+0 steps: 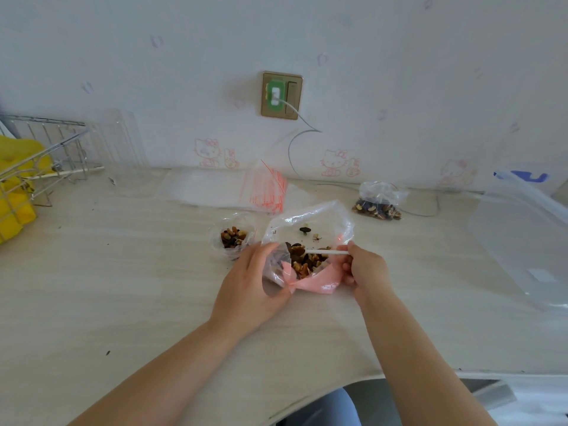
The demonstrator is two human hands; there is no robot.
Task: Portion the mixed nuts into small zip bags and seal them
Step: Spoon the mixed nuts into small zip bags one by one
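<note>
Centrally, left hand (252,281) grips the clear nut bag (307,241); right hand (364,265) pinches a white spoon handle (325,251) inside. Small filled bag (232,236) at nine o'clock.

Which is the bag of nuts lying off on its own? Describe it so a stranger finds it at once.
Start at the wall socket and follow its grey cable down to the table. There, right of the stack of red-striped zip bags, lies the lone nut bag. Unlike the other two nut bags, no hand is near it.
</note>
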